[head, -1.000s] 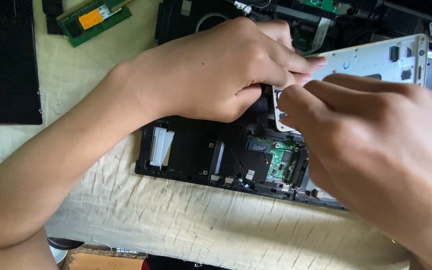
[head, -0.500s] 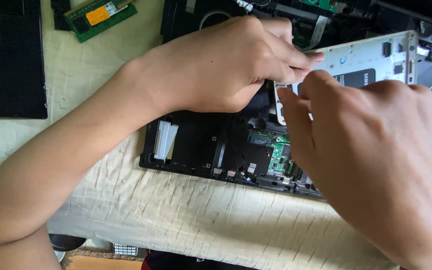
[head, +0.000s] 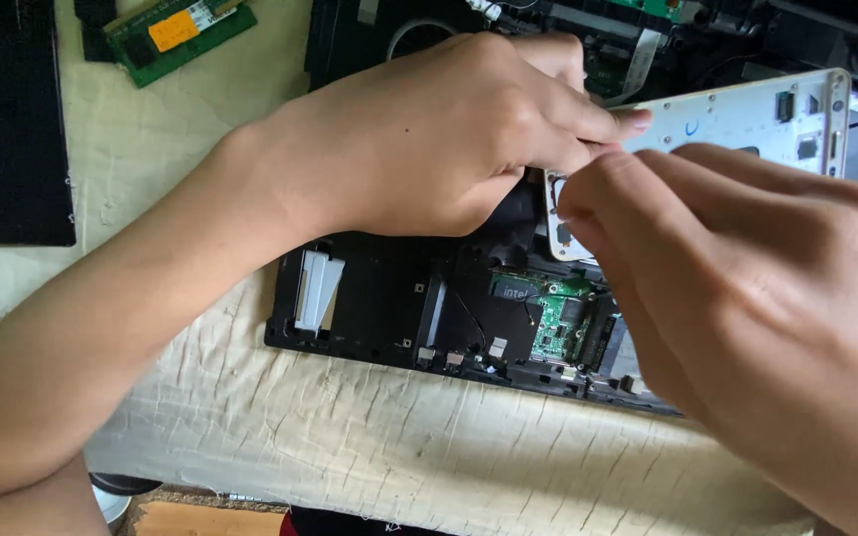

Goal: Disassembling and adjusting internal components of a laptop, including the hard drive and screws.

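My left hand (head: 449, 139) reaches over an opened black laptop chassis (head: 379, 298) and pinches the left edge of a white metal plate (head: 747, 114) that lies tilted across it. My right hand (head: 747, 298) comes in from the right, its fingertips closed on the plate's lower left corner, next to the left fingers. Below the hands a small green circuit card (head: 558, 313) sits in the chassis. What lies under the palms is hidden.
A green memory module (head: 181, 35) with an orange label lies at the top left on the cream cloth (head: 399, 447). A black panel (head: 2, 119) lies at the far left. More black laptop parts and cables fill the top right. The table's front edge runs along the bottom.
Both hands stay on the white plate's left end. My right hand has shifted slightly to the right and up; the view has drifted a little.
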